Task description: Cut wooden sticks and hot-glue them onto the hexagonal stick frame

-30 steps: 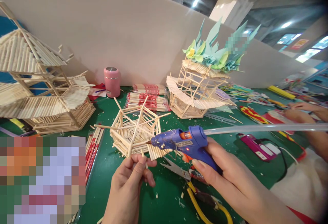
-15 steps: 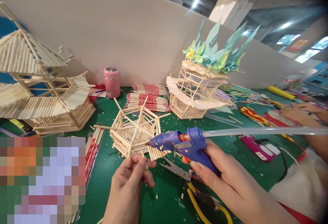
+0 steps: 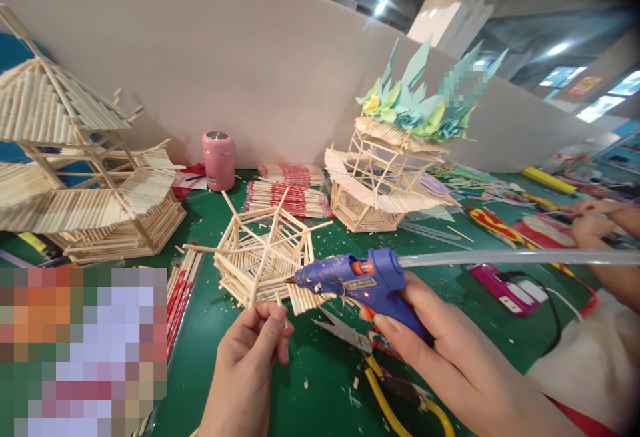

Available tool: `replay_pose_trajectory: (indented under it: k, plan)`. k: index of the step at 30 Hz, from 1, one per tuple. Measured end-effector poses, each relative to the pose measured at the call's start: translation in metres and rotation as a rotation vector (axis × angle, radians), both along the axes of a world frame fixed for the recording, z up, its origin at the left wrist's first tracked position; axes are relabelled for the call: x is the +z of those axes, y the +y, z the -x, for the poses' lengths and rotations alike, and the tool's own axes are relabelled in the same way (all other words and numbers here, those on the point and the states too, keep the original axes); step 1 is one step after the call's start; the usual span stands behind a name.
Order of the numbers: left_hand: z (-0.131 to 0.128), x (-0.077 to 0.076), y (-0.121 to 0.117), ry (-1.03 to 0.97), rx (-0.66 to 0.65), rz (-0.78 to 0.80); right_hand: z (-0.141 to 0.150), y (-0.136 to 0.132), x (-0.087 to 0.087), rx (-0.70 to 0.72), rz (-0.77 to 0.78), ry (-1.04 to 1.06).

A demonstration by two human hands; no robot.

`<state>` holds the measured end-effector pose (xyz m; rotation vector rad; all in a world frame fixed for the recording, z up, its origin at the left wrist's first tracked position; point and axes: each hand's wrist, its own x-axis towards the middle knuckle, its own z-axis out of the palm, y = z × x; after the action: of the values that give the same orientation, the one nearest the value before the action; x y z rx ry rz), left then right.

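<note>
Right hand: I have the right hand (image 3: 450, 350) wrapped around the grip of the blue glue gun (image 3: 370, 277), fingers at its orange trigger.
Glue gun: its small light glows, and a clear glue stick (image 3: 500, 258) runs out of its back end; I see the nozzle at the near side of the stick frame (image 3: 265, 250), but cannot tell whether they touch.
Left hand: I have the left hand (image 3: 247, 357) narrowed, thumb and fingers pinching a short stick (image 3: 279, 301) just beside the frame's near edge.
Stick frame: many-sided and open-topped, it sits on the green desk (image 3: 310, 413), directly beyond the left hand, with several sticks jutting past its rim.
Scissors: the silver blades of the scissors (image 3: 345, 333) lie below the gun, partly hidden by the right hand.
Red-wrapped sticks: one bundle (image 3: 183, 290) is left of the frame, others (image 3: 287, 197) behind it.
Stick pavilions: a roofed one (image 3: 95, 217) stands at left; another (image 3: 377, 200), topped with paper leaves (image 3: 413, 100), stands beyond the gun.
Pink flask: the flask (image 3: 219, 163) is upright near the wall.
Far right: a magenta power strip (image 3: 503, 290), and a co-worker's hands (image 3: 593, 220) beyond it.
</note>
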<state>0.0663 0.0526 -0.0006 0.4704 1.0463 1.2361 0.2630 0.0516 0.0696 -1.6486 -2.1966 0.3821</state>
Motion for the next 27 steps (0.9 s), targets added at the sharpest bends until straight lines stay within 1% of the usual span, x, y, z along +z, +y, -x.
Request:
replay_pose_trajectory:
  k: [7,12,18,21,27]
  plan:
    - [-0.002,0.003,0.002,-0.001,0.028,0.033,0.004,0.002,0.001,-0.014,0.049,0.032]
    - [-0.003,0.003,0.002,0.006,0.035,0.041,0.0,0.001,0.002,-0.013,0.047,0.007]
    - [-0.003,0.005,0.001,0.015,0.043,0.049,0.002,0.001,0.005,-0.017,0.059,0.022]
    - [-0.003,0.006,0.002,0.012,0.051,0.055,0.0,0.0,0.003,0.0,0.05,0.017]
    - [-0.002,0.005,0.002,0.019,0.052,0.063,-0.007,-0.001,-0.001,-0.031,0.078,0.015]
